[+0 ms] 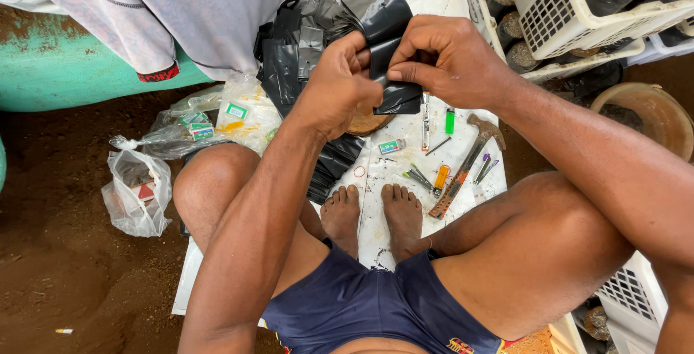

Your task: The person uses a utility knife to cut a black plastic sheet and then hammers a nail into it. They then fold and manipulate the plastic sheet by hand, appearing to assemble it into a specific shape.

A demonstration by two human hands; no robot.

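Dark blue shorts [361, 303] and two bent knees fill the near edge, with bare feet [372, 213] resting on a white sheet [376, 242] spread over the brown earth floor. Beyond the feet, both hands meet at the centre: the left hand [340, 87] and right hand [448, 58] each pinch the same black plastic bag [394, 72], fingers closed on its edge, held above the sheet. More black bags [303, 43] lie heaped just behind and to the left. Under the hands lie a hammer [466, 162], an orange lighter [441, 177], a green lighter [450, 120] and a small box [390, 146]. Clear plastic bags [137, 191] sit at left. White crates [571, 7] of filled pots stand far right, beside a brown basin [647, 112].
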